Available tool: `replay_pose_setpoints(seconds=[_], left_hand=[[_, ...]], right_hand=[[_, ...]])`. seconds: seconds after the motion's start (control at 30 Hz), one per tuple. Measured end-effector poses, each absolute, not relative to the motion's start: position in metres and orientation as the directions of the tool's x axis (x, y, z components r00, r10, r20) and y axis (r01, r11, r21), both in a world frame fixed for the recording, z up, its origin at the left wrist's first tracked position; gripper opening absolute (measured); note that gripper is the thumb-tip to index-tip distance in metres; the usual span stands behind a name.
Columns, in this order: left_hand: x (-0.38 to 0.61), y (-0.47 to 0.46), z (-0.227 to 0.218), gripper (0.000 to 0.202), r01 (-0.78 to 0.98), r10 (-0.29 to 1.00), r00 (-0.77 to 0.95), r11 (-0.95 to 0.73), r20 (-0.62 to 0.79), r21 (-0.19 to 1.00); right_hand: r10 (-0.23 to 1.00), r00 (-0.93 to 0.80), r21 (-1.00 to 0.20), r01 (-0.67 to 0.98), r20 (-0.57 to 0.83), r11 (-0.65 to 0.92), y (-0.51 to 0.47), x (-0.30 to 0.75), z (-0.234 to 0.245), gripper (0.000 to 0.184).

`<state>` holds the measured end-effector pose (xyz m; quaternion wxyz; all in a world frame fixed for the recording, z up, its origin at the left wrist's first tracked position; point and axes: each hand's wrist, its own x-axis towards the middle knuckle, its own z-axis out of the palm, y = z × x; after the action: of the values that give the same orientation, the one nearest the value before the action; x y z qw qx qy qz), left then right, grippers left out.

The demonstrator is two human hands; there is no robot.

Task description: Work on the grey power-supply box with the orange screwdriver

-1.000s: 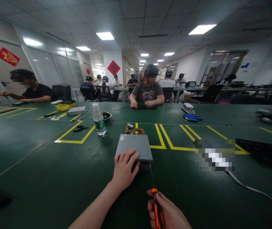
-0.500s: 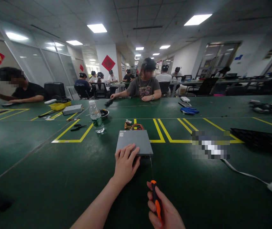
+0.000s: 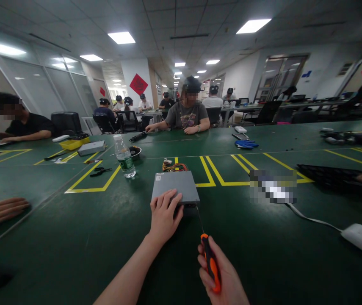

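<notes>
The left hand [image 3: 166,212] is lying on top of the box [image 3: 176,182], fingers slightly spread, near its front edge. The right hand [image 3: 223,269] is closing around the handle of the screwdriver [image 3: 210,260], whose shaft is pointing at the box's near right corner; whether the tip is touching is too small to tell. The box is sitting on the surface [image 3: 104,237], wires [image 3: 176,167] are bunching behind it, and a bottle [image 3: 124,157] is standing to its left.
</notes>
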<state>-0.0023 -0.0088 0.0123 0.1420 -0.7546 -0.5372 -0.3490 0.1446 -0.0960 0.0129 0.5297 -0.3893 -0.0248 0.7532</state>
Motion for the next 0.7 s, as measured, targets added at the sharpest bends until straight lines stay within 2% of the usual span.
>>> replay_pose_setpoints(seconds=[0.1,0.27,0.43,0.53,0.63,0.7], left_hand=[[-0.002,-0.009,0.013,0.029,0.907,0.706,0.178,-0.388,0.685,0.163],[-0.001,-0.009,0.013,0.030,0.899,0.697,0.174,-0.401,0.696,0.177],[-0.002,-0.009,0.013,0.030,0.899,0.692,0.184,-0.406,0.698,0.166],[-0.002,-0.009,0.013,0.029,0.904,0.691,0.187,-0.399,0.698,0.153],[-0.003,-0.009,0.013,0.029,0.907,0.693,0.186,-0.394,0.696,0.150],[-0.003,-0.010,0.013,0.029,0.906,0.694,0.186,-0.395,0.695,0.152]], right_hand=[[0.832,-0.121,-0.478,-0.770,-0.541,-0.423,-0.096,0.146,0.011,0.018],[0.767,-0.210,-0.347,-0.798,-0.606,-0.493,-0.096,0.139,0.016,0.014],[0.795,-0.162,-0.388,-0.804,-0.585,-0.450,-0.097,0.134,0.021,0.013],[0.792,-0.148,-0.362,-0.829,-0.592,-0.426,-0.098,0.134,0.026,0.011],[0.775,-0.197,-0.305,-0.840,-0.600,-0.450,-0.097,0.134,0.030,0.016],[0.782,-0.207,-0.308,-0.837,-0.589,-0.453,-0.096,0.134,0.031,0.019]])
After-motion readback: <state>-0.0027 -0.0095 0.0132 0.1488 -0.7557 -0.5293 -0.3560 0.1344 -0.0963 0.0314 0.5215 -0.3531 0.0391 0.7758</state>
